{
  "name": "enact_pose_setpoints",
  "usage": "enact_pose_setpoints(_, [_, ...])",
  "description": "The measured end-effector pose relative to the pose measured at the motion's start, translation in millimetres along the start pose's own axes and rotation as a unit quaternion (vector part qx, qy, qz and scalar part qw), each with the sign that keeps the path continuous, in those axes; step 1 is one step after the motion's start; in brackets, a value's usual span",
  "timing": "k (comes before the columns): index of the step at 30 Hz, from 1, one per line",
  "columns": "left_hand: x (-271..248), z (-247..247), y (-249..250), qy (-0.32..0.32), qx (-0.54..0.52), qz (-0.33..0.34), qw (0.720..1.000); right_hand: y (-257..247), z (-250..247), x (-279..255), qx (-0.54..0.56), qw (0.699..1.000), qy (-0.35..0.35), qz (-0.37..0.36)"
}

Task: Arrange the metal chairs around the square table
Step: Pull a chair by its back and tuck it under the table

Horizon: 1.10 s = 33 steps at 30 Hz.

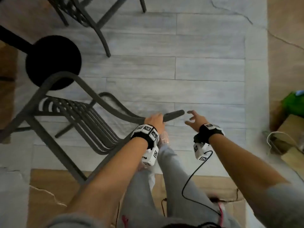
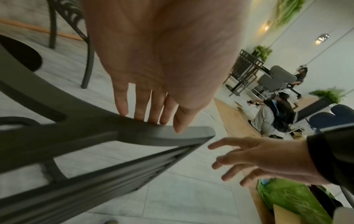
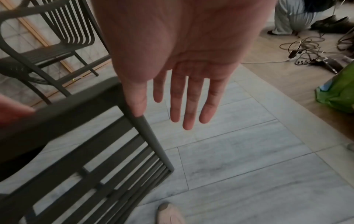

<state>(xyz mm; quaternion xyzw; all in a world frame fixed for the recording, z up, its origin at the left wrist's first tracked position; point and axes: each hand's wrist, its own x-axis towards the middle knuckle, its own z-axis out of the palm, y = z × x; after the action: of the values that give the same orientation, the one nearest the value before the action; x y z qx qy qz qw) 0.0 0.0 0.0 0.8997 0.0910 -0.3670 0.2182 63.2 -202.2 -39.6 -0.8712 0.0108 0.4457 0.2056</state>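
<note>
The left hand (image 1: 155,120) grips the top rail of a dark metal chair (image 1: 74,116), fingers wrapped over the rail near its right corner; in the left wrist view the fingertips (image 2: 140,112) lie across the rail's upper edge with the thumb on its near face. The chair stands on the pale plank-tile floor (image 1: 197,68) just in front of the person, its slatted back and seat reaching away to the left. The right hand (image 1: 196,120) hangs free just beside the rail's end, fingers spread and lightly bent, touching nothing; the two hands are close but apart. Beyond the chair's armrest lies the round black base (image 1: 53,61) of a table, and a second metal chair (image 1: 85,17) stands further off at the upper left. A green bag (image 1: 294,104) sits on the wood-toned floor at the right edge, near a cardboard box (image 1: 291,127)
</note>
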Motion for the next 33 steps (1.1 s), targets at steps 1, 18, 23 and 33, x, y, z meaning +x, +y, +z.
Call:
enact_pose_setpoints(1, [5.4, 1.6, 5.2, -0.014, 0.01, -0.004, 1.0, 1.1, 2.8, 2.8, 0.005, 1.0, -0.002, -0.01])
enact_pose_setpoints(18, [23.6, -0.5, 52.8, 0.002, -0.144, -0.059, 0.988, -2.3, 30.8, 38.7, 0.036, 0.993, -0.053, -0.096])
enact_pose_setpoints(23, [-49.3, -38.1, 42.9, 0.069, -0.185, -0.04, 0.98, -18.3, 26.2, 15.6, 0.021, 0.99, -0.072, -0.116])
enact_pose_setpoints(33, [-227.6, -119.3, 5.4, 0.218, -0.35, 0.047, 0.91, -51.1, -5.9, -36.0, -0.057, 0.987, -0.026, -0.147])
